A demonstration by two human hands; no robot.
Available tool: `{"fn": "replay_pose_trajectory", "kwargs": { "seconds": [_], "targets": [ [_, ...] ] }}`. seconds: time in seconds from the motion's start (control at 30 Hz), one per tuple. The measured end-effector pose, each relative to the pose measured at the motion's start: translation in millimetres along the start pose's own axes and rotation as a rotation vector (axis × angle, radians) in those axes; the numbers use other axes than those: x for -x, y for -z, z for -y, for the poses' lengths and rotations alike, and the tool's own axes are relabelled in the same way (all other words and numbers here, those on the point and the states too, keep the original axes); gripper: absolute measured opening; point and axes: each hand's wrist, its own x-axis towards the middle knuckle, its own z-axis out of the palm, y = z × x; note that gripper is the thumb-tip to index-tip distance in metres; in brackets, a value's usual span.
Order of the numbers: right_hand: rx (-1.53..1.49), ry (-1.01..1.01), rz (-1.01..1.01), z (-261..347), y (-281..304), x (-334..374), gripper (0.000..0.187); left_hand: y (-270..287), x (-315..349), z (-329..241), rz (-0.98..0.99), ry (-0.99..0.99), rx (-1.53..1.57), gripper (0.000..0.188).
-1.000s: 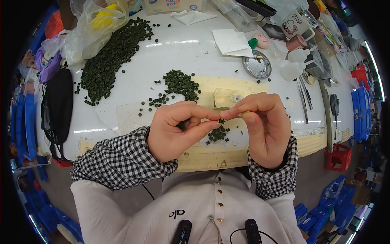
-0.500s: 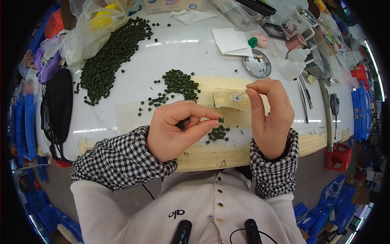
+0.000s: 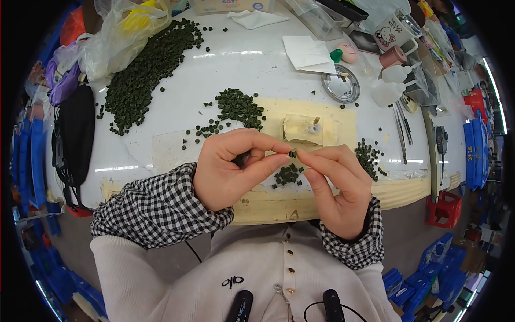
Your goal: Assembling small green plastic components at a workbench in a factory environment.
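My left hand [image 3: 228, 169] pinches a small dark green ribbed piece [image 3: 293, 154] between thumb and forefinger. The forefinger of my right hand [image 3: 340, 185] reaches up to that piece, while its thumb stays apart below; I see nothing held between them. Beyond my hands stands a cream-coloured block [image 3: 296, 127] holding a small whitish cup [image 3: 315, 129]. A short brownish stick [image 3: 316, 120] rises at the cup. Below the pinched piece lies a small cluster of similar green pieces [image 3: 288, 175]. Another heap of green pieces [image 3: 368, 159] lies right of my right hand.
A large pile of green pieces [image 3: 147, 75] spreads at the far left beside a clear plastic bag [image 3: 118, 40]; a smaller pile [image 3: 237, 109] sits mid-table. A round metal lid [image 3: 340, 86], white squeeze bottles [image 3: 387, 93], tweezers [image 3: 401, 134] and a mug [image 3: 394, 35] stand at right.
My right hand has left the cup and come down and left to the green piece, its fingers now apart. The stick it held stays at the cup. My left hand keeps its pinch.
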Motion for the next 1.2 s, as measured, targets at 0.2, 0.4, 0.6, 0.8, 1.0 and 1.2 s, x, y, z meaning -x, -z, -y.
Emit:
{"fn": "replay_pose_trajectory", "kwargs": {
  "seconds": [0.2,0.4,0.6,0.8,1.0,1.2],
  "targets": [
    [-0.05,0.01,0.002,-2.3,-7.6,4.8,0.03,2.0,0.3,-1.4,0.008,-0.062,-0.073,0.014],
    [-0.024,0.029,-0.001,-4.7,-5.4,7.7,0.029,0.9,-0.6,-3.0,0.032,-0.014,-0.103,0.014],
    [0.347,-0.101,-0.298,-33.2,30.1,8.2,0.016,-5.7,-3.2,0.9,0.153,0.223,-0.096,0.01],
    [0.735,-0.12,-0.219,-68.2,60.9,12.9,0.007,-3.1,-4.0,4.1,0.248,0.264,-0.24,0.008],
    [0.775,-0.118,-0.16,-73.4,56.1,11.4,0.006,0.8,-9.3,-2.7,0.202,0.674,0.553,0.01],
    [0.87,-0.086,-0.148,-67.3,42.2,9.6,0.005,0.4,-9.2,3.8,0.094,0.764,1.091,0.016]
  ]
}}
